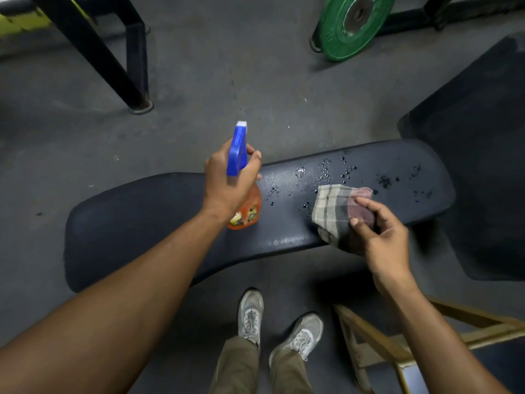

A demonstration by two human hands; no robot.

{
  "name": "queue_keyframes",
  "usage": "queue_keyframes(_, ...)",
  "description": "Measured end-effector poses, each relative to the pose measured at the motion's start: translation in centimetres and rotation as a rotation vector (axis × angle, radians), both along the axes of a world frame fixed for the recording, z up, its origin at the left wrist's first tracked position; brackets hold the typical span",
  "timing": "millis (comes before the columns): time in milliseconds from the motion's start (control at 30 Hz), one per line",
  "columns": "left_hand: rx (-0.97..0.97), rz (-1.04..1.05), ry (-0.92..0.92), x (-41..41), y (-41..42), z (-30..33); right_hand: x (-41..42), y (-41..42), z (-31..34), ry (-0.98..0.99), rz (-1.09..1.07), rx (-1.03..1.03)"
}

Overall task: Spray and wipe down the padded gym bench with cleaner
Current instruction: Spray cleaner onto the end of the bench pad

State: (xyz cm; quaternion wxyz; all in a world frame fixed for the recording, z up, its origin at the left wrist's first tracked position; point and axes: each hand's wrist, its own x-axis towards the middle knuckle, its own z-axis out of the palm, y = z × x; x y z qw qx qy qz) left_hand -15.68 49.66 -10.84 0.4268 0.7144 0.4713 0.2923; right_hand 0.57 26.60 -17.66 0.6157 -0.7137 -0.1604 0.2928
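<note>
From my feed the left hand point(227, 183) covers most of the spray bottle point(245, 211), so I see only its blue trigger head and the orange base with a label too blurred to read; the second pad at the right edge is cut off. My left grip is clamped round the bottle neck, arm stretched out over the padded desk point(142, 223). My right hand point(380, 234) pinches the plaid cloth point(332, 211) above the desk's near edge, beside scattered droplets point(326, 172).
</note>
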Motion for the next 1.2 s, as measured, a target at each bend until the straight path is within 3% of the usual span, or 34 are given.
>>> queue_keyframes(567, 0.073, -0.098, -0.074, -1.8, 0.8, -2.4, -1.1, 0.3, -0.6, 0.009, 0.016, 0.004)
queue_keyframes(1000, -0.128, -0.126, -0.075, -2.8, -0.2, -3.1, -1.2, -0.2, -1.4, 0.024, 0.015, -0.007)
queue_keyframes(1200, -0.074, -0.005, 0.066, -2.5, -0.5, -2.7, -1.4, -0.2, -1.3, 0.031, 0.016, -0.014)
